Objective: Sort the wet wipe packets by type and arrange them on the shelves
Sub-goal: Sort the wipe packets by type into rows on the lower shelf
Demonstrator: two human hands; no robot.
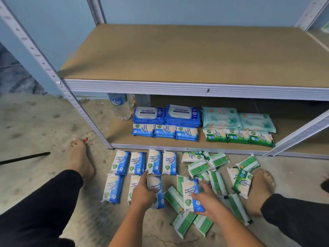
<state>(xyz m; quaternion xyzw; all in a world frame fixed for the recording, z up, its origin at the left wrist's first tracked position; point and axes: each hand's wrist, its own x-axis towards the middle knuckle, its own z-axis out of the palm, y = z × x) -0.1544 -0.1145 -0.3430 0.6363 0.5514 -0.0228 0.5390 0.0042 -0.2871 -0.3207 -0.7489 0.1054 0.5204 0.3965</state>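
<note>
Head view: right hand (208, 202) grasps stray blue packet (191, 195) over green pile (216, 182), likely bound for blue rows (137, 163) on floor along shelf (160, 146) front edge. Left hand (142, 191) steadies row packet (157, 190); grip unclear.

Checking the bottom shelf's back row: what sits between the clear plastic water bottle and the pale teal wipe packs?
The head view shows two stacks of blue antabax wipe packs there, side by side.

Legible print: two wordings only.
"antabax" on both big blue packs (148, 113) on btm shelf (122, 138); "Fragrance F… Antibacterial Wipes" on small blue pkts (137, 163) on floor.
</note>
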